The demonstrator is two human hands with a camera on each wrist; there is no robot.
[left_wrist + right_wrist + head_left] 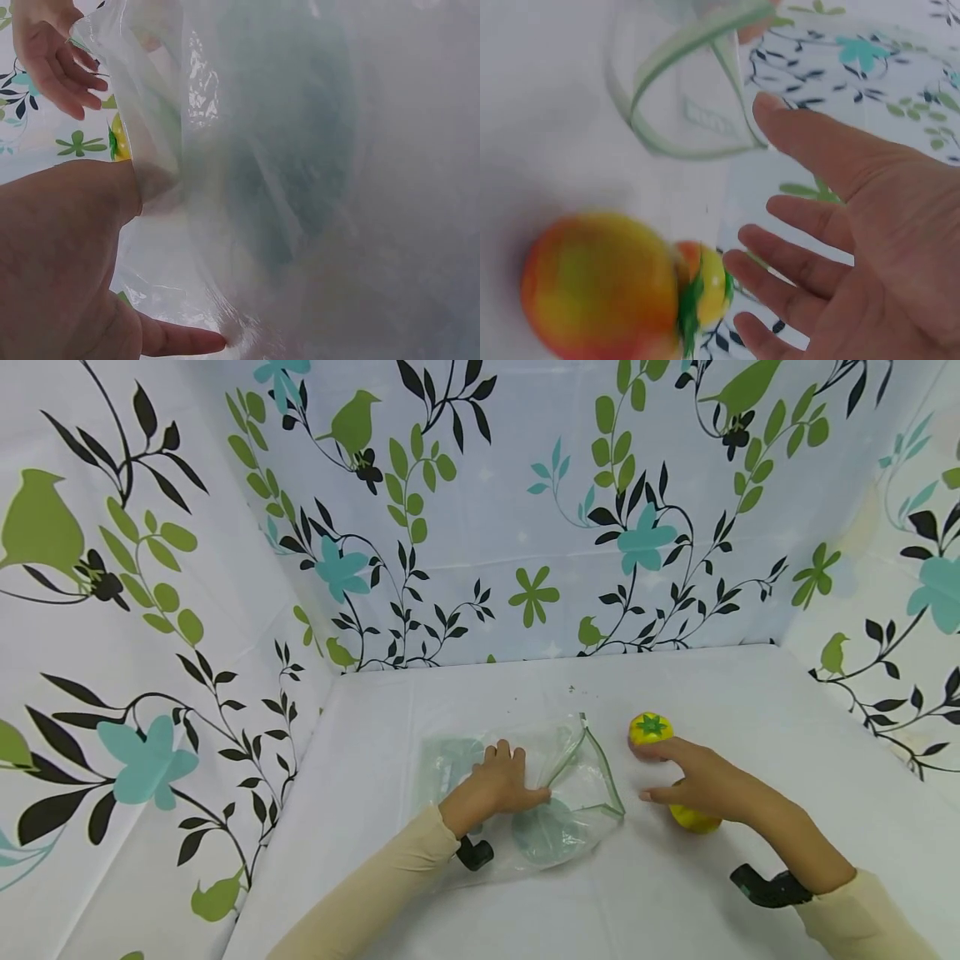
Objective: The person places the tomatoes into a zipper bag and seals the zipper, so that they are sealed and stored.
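A clear zip bag [558,839] with a green-edged mouth lies on the white table, its mouth gaping toward the right. My left hand [495,783] rests on the bag with fingers spread and thumb stretched toward the mouth. Pale green round shapes show through the film. To the right of the bag are two yellow-red fruits with green leafy tops. The farther fruit [647,724] sits beyond my right hand [708,781]; the nearer fruit [696,820] is partly hidden under it. In the right wrist view the right hand's fingers are loosely extended, holding nothing, with both fruits [600,289] beside it.
A white cloth [600,910] covers the table. Printed cloth [465,527] with leaves, birds and flowers hangs behind and at both sides. A black wrist camera [772,887] is strapped at the right wrist, another black camera [475,853] at the left.
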